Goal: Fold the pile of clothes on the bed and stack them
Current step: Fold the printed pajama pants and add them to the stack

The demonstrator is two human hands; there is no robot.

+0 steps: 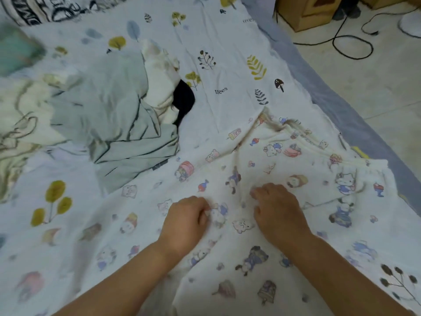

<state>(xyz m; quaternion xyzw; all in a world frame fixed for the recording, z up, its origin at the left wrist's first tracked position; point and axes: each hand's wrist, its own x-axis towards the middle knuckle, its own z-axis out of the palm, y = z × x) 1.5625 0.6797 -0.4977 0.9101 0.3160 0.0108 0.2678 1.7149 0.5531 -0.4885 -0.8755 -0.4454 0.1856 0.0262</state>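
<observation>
- A white garment with cartoon prints [262,160] lies spread out on the bed [227,53], right in front of the person.
- It looks like pants or a pajama piece. A ribbed band shows at its far right side, near the edge of the bed.
- The left hand [185,221] sits on the cloth with its fingers curled. It seems to pinch a little bit of the fabric near the middle.
- The right hand [276,209] rests on the same cloth, just beside the left one. Its fingers bend down onto the fabric, but I cannot tell if it grips the cloth or only presses it.
- The cloth has bumps and wrinkles between the two hands. I think the person is smoothing it or starting a fold.
- This piece is not folded yet.
- A heap of other clothes waits to the left, well apart from the hands: a pale green garment [109,115] all crumpled, a white piece [159,83] on its far side, and something black [183,99] poking out beside it.
- More cream cloth [20,124] lies at the far left edge, but it is blurry.
- I see no neat stack of folded clothes anywhere in view.
- So the job looks like it is near the start. One piece is in hand and the whole heap is left to fold and stack.
</observation>
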